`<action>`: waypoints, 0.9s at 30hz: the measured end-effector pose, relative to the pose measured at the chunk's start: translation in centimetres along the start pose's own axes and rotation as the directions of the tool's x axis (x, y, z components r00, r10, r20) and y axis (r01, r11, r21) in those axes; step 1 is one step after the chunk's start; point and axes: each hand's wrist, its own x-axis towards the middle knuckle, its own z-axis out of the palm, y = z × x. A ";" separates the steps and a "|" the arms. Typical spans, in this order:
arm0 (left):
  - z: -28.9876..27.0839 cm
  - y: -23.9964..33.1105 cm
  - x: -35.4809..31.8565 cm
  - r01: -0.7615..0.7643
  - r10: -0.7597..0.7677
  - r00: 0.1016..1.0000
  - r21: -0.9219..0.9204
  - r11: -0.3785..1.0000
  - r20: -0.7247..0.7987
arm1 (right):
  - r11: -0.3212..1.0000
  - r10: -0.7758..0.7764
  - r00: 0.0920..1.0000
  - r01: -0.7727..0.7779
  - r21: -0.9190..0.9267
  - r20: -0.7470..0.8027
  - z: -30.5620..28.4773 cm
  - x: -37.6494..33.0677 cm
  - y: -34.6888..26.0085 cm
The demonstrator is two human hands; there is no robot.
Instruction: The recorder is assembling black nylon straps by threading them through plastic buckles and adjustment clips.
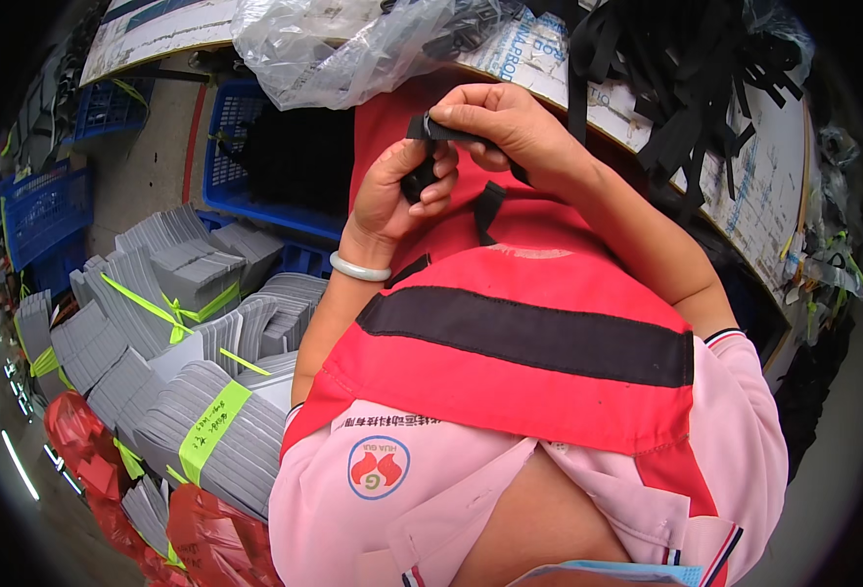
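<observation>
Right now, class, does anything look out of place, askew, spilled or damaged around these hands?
Yes: at upper right, black straps lie in a tangle, some dangling over the edge of the table, which looks untidy.

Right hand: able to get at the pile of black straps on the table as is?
Probably yes: the pile of black straps lies nearby, nothing visible blocking the way. But the right hand pinches a black strap, so it may need freeing first.

A pink, stripe-trimmed shirt (324,528) is worn with a black-banded red apron (520,391) and a pale bangle (360,270).
</observation>
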 end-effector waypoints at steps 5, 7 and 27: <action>0.3 1.1 -0.1 0.033 0.024 0.989 0.375 0.926 -0.148 | 0.963 -0.175 0.983 0.160 -0.219 -0.049 0.1 0.0 0.1; 0.4 0.8 0.2 -0.042 0.104 0.973 0.284 0.958 -0.206 | 0.947 -0.122 0.992 0.125 -0.294 0.029 -0.6 0.0 -0.3; 4.2 -0.3 1.3 -0.165 0.740 0.647 0.915 0.367 -0.181 | 0.831 -0.208 0.953 0.054 -0.554 -0.220 0.5 -1.8 -1.0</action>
